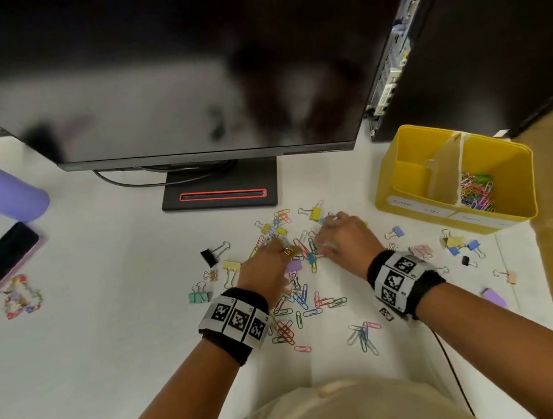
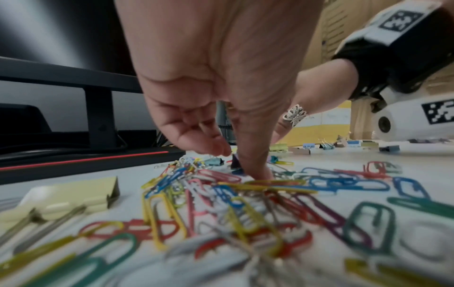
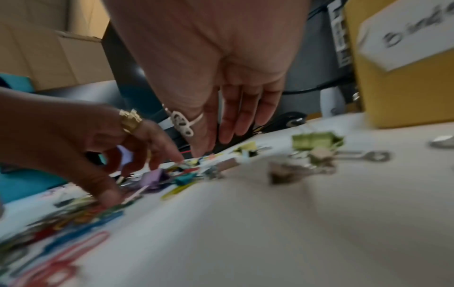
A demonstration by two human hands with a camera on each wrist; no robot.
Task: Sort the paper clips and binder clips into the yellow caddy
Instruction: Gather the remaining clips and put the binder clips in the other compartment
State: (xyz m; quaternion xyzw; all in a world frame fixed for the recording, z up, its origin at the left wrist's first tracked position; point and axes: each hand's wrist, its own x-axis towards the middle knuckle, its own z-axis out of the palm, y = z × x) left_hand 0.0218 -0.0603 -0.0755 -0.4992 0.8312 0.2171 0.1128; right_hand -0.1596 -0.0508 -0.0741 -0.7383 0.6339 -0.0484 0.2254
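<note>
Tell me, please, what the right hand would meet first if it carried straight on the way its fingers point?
Probably the yellow binder clip just beyond the right hand, then the monitor base; depth is hard to judge.

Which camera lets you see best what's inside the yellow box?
The head view. It looks down into the yellow caddy: colourful paper clips lie in its right compartment. The left wrist view shows only a strip of its outer wall, behind the hands. The right wrist view shows only a blurred corner with a white label.

Bright even light; right wrist view motion-blurred.
</note>
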